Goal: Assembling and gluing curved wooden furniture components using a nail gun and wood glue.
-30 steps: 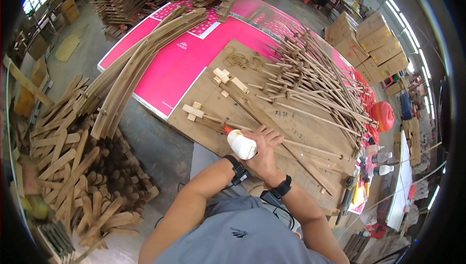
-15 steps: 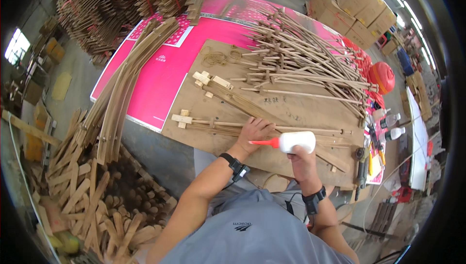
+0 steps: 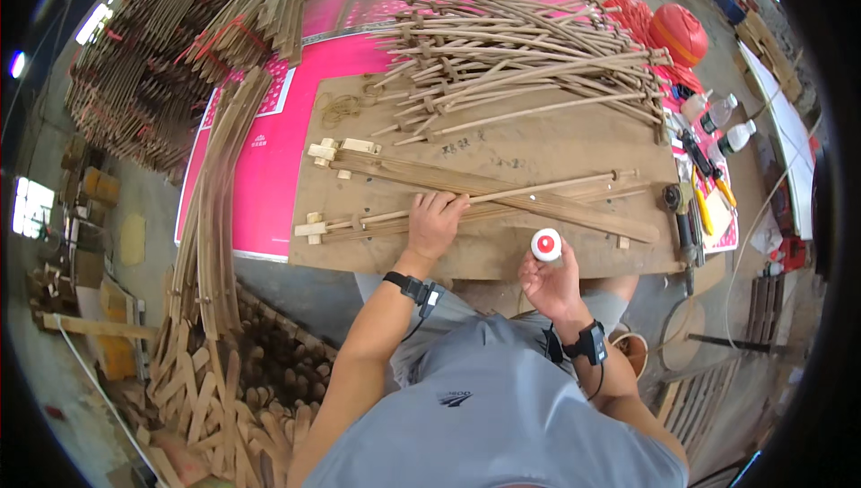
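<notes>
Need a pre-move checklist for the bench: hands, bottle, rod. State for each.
1. Bottle held: ok, in the right hand.
2. Left hand on the rod: ok, fingers rest at it.
3. Nozzle pointed at the rod: not ok, faces the camera.
4. Nozzle tip unclogged: cannot tell, too small.
5. Rod clear of the slat: not ok, they cross in view.
6. Yellow tool away from both hands: ok, at the table's right edge.
</notes>
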{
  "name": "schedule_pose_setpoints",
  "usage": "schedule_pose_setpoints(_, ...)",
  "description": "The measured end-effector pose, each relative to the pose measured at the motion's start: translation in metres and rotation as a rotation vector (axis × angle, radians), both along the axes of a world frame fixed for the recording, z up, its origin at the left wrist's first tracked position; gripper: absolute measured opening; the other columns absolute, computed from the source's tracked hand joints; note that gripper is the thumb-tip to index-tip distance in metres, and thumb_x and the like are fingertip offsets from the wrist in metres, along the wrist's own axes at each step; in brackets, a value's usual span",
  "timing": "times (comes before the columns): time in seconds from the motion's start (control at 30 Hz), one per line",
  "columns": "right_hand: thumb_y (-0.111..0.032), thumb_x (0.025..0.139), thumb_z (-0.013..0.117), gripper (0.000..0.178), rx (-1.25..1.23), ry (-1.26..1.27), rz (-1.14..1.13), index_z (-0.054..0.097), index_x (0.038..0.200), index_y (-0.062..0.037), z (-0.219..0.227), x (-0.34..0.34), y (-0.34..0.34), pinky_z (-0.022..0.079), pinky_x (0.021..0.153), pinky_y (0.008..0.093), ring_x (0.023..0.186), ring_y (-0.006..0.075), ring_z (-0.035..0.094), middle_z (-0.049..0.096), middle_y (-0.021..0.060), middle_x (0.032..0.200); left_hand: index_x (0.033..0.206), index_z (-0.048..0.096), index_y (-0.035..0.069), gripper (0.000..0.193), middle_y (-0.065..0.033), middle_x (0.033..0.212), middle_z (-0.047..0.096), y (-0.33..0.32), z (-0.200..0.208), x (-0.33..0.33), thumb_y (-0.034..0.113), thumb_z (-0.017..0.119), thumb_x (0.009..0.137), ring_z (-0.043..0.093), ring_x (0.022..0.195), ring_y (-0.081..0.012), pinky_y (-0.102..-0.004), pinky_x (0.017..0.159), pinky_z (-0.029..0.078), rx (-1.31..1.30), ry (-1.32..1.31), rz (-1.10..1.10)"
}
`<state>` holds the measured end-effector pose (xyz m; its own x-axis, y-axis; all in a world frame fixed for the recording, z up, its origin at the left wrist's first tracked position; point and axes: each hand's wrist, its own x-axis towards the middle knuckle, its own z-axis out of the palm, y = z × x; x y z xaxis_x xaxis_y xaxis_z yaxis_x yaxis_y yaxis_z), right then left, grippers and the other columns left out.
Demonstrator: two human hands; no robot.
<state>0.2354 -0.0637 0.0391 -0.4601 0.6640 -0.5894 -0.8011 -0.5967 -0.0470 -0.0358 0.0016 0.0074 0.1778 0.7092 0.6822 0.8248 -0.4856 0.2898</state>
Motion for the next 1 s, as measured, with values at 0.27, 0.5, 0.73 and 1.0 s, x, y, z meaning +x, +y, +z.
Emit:
schedule_pose_setpoints(0.27, -0.069, 0.096, 0.053, 0.066, 0.024, 0.055, -0.070, 0.066, 0.097, -0.0039, -0.008, 0.011, -0.003, 0.052, 0.066, 0.0324, 0.075, 0.0221, 0.062, 0.069, 0.0106, 0.088, 0.104, 0.077, 0.016, 0.020, -0.0024, 0.092, 0.066, 0.001, 0.002, 0.012, 0.023, 0.079, 0.085, 0.063, 0.087, -0.0247, -0.0412, 0.078, 0.047, -0.047, 0.103, 0.007)
schedule_pose_setpoints(0.5, -0.079, 0.092, 0.048, 0.077, -0.008, 0.036, 0.069, 0.063, 0.081, -0.0045, -0.017, 0.017, -0.008, 0.048, 0.064, 0.0319, 0.071, 0.0237, 0.059, 0.063, 0.0080, 0.077, 0.104, 0.080, 0.017, 0.019, -0.0028, 0.092, 0.067, -0.005, -0.011, -0.014, 0.019, 0.082, 0.085, 0.063, 0.084, -0.0265, -0.0431, 0.075, 0.048, -0.014, 0.096, 0.025)
schedule_pose_setpoints(0.73, -0.079, 0.092, 0.046, 0.072, 0.111, -0.083, -0.011, 0.048, 0.066, -0.0123, -0.007, 0.087, -0.014, 0.033, 0.056, 0.0317, 0.060, 0.0198, 0.041, 0.037, -0.0003, 0.061, 0.107, 0.080, 0.016, 0.019, -0.0025, 0.094, 0.066, 0.000, -0.014, -0.011, 0.017, 0.081, 0.087, 0.061, 0.086, -0.0259, -0.0420, 0.077, 0.046, -0.020, 0.112, -0.006)
schedule_pose_setpoints(1.0, -0.061, 0.104, 0.047, 0.060, 0.353, -0.970, -0.335, 0.059, 0.078, -0.0089, -0.008, 0.171, 0.008, 0.046, 0.060, 0.0299, 0.063, 0.0168, 0.058, 0.058, 0.0027, 0.066, 0.106, 0.079, 0.016, 0.017, -0.0026, 0.092, 0.065, -0.003, -0.012, -0.008, 0.018, 0.080, 0.089, 0.061, 0.087, -0.0264, -0.0417, 0.079, 0.046, -0.041, 0.107, -0.013)
